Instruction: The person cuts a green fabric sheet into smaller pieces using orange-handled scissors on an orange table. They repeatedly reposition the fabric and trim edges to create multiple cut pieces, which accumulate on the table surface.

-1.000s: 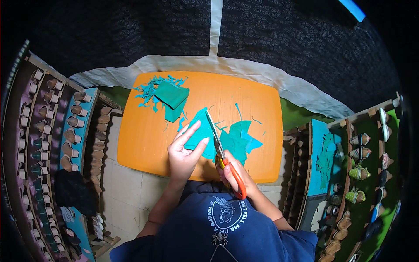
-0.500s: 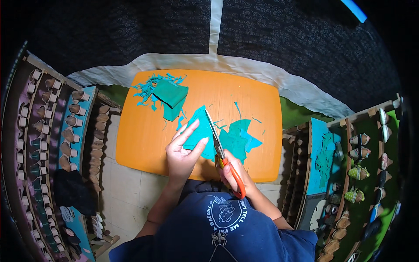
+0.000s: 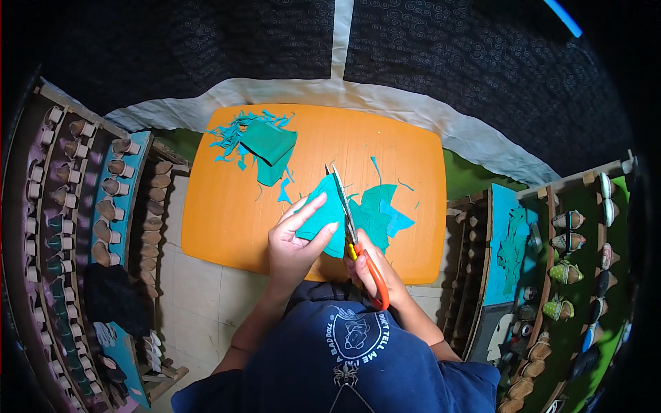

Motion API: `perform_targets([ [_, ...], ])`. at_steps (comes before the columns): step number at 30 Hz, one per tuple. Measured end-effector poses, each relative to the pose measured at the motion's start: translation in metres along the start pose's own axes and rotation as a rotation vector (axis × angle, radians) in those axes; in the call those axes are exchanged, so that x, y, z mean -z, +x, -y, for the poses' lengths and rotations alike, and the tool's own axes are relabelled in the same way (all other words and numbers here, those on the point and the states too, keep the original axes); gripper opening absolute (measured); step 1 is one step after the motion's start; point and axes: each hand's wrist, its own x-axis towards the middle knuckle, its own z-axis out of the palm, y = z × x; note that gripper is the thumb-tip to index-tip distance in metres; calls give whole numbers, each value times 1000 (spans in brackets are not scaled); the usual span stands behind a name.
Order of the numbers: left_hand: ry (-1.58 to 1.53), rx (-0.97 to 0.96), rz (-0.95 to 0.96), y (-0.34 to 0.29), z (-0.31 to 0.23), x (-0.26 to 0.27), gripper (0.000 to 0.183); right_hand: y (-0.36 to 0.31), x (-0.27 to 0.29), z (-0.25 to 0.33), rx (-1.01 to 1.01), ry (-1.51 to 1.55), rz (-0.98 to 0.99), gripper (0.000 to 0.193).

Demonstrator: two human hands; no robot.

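Observation:
A teal piece of cloth [image 3: 322,219] with a pointed far end is pinched between the thumb and fingers of my left hand [image 3: 286,249]. My right hand [image 3: 377,265] is wrapped round the handles of a pair of scissors [image 3: 377,283], orange and yellow with long metal blades. The blades point away from me along the cloth's right edge, their tips slightly apart just beyond its point. Right of the scissors lie more teal cloth pieces [image 3: 376,206], with a brighter blue scrap [image 3: 399,221] on their right side.
The work lies over an orange table [image 3: 227,220]. At its far left sit folded teal cloth [image 3: 265,142] and a heap of thin offcuts [image 3: 234,131]. Racks with shoes and shoe forms [image 3: 113,186] flank both sides. A dark patterned curtain [image 3: 206,48] hangs behind.
The scissor blades, closed together earlier, now have their tips apart. The held cloth has shifted slightly right and nearer to me, with my left hand moving along with it.

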Motion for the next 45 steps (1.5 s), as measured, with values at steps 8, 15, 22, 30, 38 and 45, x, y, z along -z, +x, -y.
perform_targets([
  [8, -3, 25, -10, 0, -4, -1, 46, 0, -1, -3, 28, 5, -20, 60],
  [15, -9, 42, -11, -1, -3, 0, 46, 0, -2, -2, 47, 43, -30, 58],
  [22, -13, 29, -22, -2, -2, 0, 46, 0, 1, -1, 35, 9, -33, 60],
  [30, -20, 29, -14, 0, -1, 1, 46, 2, -1, -2, 15, 32, -48, 60],
  [38, 24, 34, -33, 5, 8, 9, 39, 8, 0, -14, -95, 426, -14, 58],
  [45, 373, -55, 511, 24, -9, 44, 35, 22, 15, -15, -28, 490, -52, 32],
])
